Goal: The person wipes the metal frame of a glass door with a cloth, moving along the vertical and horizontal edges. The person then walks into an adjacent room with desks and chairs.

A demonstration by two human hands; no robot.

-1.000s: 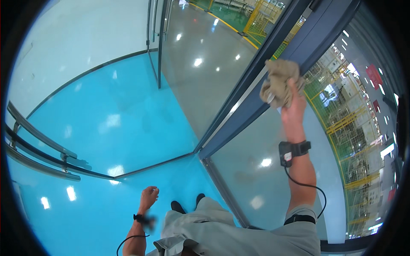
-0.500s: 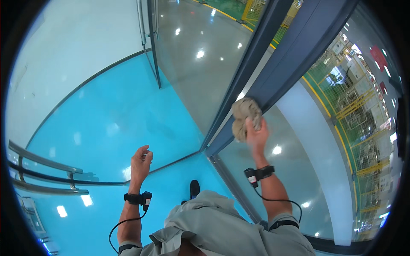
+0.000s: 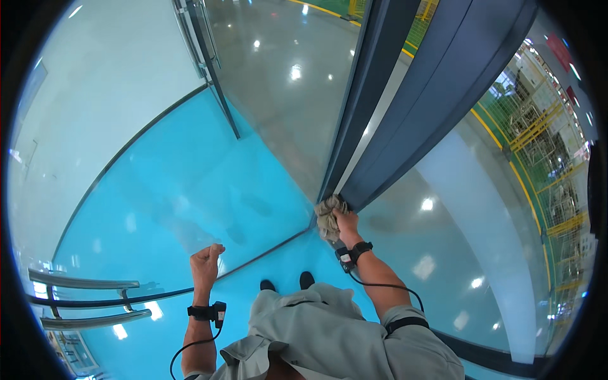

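A crumpled beige-brown cloth (image 3: 327, 218) is bunched in my right hand (image 3: 346, 227), whose fingers are wrapped round it. The cloth lies against the lower part of the dark grey metal door post (image 3: 411, 107), beside the narrow glass door frame (image 3: 361, 95). My left hand (image 3: 205, 263) hangs in the air over the blue floor, its fingers curled into a loose fist with nothing showing in it. Each wrist wears a black strap with a small box and a cable.
A curved pale wall (image 3: 120, 76) runs along the left. Metal rails (image 3: 88, 280) stand at the lower left, and a glass door with a long handle (image 3: 218, 82) is at the upper left. Beyond the right glass are yellow fences (image 3: 538, 126). My shoes (image 3: 306, 279) stand on the blue floor (image 3: 177, 196).
My right hand has moved down and left along the post with the cloth. My left hand has dropped a little and its fingers have curled in more. The view has shifted slightly.
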